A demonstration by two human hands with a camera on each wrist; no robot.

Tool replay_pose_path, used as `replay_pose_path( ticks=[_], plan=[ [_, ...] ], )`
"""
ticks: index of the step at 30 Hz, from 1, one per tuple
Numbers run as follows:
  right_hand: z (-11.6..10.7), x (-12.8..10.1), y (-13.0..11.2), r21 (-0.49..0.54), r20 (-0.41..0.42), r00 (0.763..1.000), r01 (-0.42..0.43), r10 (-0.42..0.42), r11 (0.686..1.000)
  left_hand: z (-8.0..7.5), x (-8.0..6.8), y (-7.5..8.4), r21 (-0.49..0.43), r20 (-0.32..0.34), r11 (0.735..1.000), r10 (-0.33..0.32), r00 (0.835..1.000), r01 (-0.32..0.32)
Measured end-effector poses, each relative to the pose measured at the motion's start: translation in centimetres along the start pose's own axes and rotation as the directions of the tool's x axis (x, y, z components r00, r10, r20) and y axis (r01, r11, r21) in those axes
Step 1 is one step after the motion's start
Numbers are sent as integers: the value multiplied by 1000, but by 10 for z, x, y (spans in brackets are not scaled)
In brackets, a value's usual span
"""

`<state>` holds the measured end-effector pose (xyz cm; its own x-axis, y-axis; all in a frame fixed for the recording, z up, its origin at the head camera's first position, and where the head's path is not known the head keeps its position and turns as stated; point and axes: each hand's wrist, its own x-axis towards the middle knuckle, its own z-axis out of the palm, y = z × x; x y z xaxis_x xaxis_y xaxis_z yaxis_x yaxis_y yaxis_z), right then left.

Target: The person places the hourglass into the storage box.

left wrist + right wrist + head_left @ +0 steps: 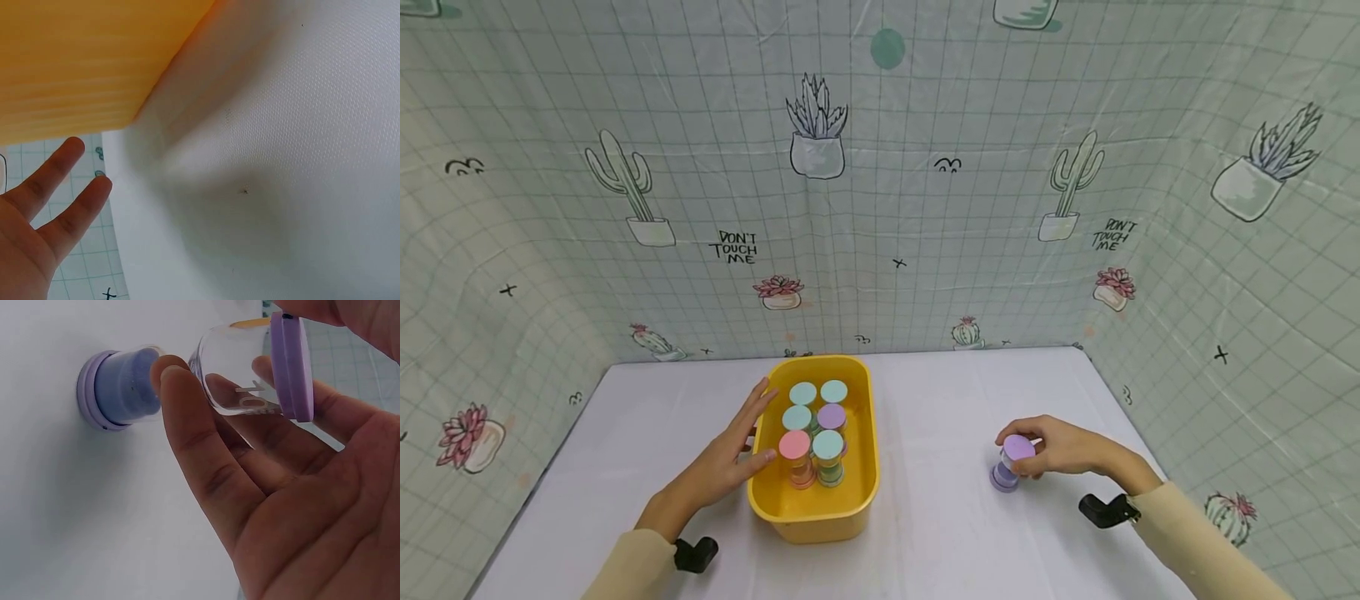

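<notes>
A purple sand timer [1011,462] stands upright on the white table [940,417] at the right. My right hand [1048,450] grips it around the upper glass bulb [240,375], thumb and fingers curled round it; purple sand fills the lower bulb [128,384]. A yellow tub [857,500] at the centre holds several sand timers with teal, pink and purple caps [812,429]. My left hand [730,454] lies flat against the tub's left wall [75,62], fingers [75,206] straight.
Cactus-print cloth [880,208] walls the table on three sides. Black wrist mounts [1105,510] sit on both forearms. The tub takes up the table's middle; bare tabletop shows between tub and purple timer.
</notes>
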<state>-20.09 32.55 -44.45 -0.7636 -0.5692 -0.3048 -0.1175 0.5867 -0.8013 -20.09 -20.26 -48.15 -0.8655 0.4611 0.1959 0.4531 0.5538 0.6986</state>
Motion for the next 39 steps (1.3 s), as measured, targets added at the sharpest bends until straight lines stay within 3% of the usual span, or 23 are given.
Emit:
replay_pose_path(
  ticks=[11, 25, 39],
  plan=[
    [1, 7, -12, -79, 33, 999, 11, -8, 997, -1, -2, -2, -2, 3, 1000, 1, 1000, -1],
    [3, 34, -39, -186, 60, 998, 34, -24, 982, -2, -1, -1, 13, 4, 1000, -2, 1000, 2],
    [5, 67, -96, -241, 116, 989, 116, -90, 964, -3, 1, 1, 9, 5, 1000, -3, 1000, 3]
  ],
)
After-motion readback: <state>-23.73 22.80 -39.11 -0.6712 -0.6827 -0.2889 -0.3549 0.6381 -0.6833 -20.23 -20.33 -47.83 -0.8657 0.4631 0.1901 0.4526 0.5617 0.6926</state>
